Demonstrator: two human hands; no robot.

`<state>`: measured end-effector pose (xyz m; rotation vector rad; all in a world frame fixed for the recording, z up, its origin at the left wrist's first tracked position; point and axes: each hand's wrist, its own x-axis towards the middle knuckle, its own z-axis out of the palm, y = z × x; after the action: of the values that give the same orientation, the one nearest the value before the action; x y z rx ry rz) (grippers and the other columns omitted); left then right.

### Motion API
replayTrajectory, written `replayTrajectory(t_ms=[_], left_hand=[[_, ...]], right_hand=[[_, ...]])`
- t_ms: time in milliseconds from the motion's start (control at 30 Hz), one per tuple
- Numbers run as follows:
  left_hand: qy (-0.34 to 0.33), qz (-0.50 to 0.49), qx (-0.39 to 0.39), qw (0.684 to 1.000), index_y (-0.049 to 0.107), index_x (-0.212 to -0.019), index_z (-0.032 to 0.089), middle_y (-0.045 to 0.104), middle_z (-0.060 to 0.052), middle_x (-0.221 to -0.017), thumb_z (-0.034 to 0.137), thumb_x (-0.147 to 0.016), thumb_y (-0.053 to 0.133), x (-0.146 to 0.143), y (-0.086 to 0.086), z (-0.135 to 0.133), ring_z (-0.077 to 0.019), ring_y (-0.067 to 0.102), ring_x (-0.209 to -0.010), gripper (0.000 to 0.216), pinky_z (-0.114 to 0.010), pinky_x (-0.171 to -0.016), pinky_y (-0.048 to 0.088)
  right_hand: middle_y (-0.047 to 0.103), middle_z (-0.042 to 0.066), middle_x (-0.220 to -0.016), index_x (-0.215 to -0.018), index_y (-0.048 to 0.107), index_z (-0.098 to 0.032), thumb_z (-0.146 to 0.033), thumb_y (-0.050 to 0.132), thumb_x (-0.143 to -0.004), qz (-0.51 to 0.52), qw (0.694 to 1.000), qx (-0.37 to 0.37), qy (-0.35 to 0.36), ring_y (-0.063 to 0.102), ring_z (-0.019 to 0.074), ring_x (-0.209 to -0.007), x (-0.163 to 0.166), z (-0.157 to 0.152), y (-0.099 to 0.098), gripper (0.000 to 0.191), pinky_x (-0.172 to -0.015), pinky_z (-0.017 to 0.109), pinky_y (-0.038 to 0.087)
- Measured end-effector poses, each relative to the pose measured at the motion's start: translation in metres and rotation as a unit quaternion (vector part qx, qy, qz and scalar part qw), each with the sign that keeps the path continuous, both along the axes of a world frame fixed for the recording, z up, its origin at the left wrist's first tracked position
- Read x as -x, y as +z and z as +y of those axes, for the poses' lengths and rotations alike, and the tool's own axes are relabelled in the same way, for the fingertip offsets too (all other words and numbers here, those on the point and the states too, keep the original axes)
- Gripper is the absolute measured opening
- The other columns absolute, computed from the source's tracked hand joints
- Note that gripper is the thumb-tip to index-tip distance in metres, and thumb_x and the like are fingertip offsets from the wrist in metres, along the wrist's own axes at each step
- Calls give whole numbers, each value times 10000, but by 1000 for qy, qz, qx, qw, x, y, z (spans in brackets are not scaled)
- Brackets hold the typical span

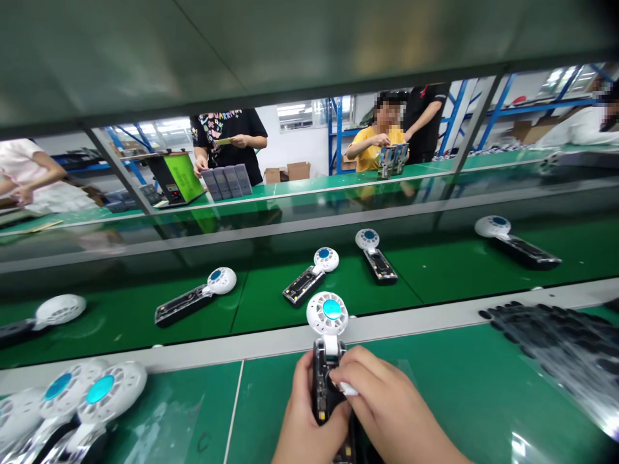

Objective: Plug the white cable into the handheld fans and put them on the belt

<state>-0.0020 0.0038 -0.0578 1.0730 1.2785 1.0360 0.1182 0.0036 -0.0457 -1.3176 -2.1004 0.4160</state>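
My left hand (304,419) is wrapped round the black open handle of a small hand-held fan (327,348), whose white round head with a blue centre points away from me. My right hand (382,399) rests on the handle's right side, its fingers pinched on a small white part (348,388) against the handle. Both hands are low in the middle, over the green bench mat (459,386).
Several similar fans (309,274) lie on the green conveyor belt (435,270) beyond a grey rail. More fan heads (97,390) are piled at my lower left, black small parts (561,335) at right. People work across the line; a shelf hangs overhead.
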Motion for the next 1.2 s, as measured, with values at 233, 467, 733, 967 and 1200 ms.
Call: replayTrajectory(t_ms=[233,467,733,967,1200], left_hand=[[5,-104,17,994,356,-1052,199,644,-66,-952,247,-592,644,5,-2,2,-208,609,-856,545,-304,-754,447],[-75,-173,92,978,372,-973,187,635,5,-446,468,-728,533,13,3,6,-134,564,-378,405,-202,-392,385],[-16,-185,100,978,427,-954,189,635,20,-489,452,-710,561,14,10,9,-139,592,-404,383,-209,-440,404],[-50,-188,118,974,400,-1026,192,609,6,-416,567,-744,422,15,5,10,-165,589,-416,470,-218,-435,385],[-29,-117,105,987,328,-1096,239,595,61,-428,531,-778,411,15,8,5,-160,610,-470,439,-211,-434,397]], right_hand=[[581,-2,-836,-881,545,-265,-154,424,-818,109,992,51,-45,581,160,-734,2,2,-5,176,-634,251,455],[464,-69,-553,-757,359,-258,-358,277,-880,204,956,192,-86,493,137,-510,-12,-3,7,178,-480,211,392],[526,-52,-612,-668,375,-236,-235,352,-857,162,959,230,-19,489,131,-578,-3,0,5,190,-540,216,376],[556,-50,-619,-658,371,-231,-179,384,-839,155,960,232,0,504,128,-583,-4,-1,7,189,-552,214,376],[521,-35,-634,-672,348,-235,-188,349,-844,125,970,207,-19,505,141,-594,0,-1,3,178,-566,234,377]])
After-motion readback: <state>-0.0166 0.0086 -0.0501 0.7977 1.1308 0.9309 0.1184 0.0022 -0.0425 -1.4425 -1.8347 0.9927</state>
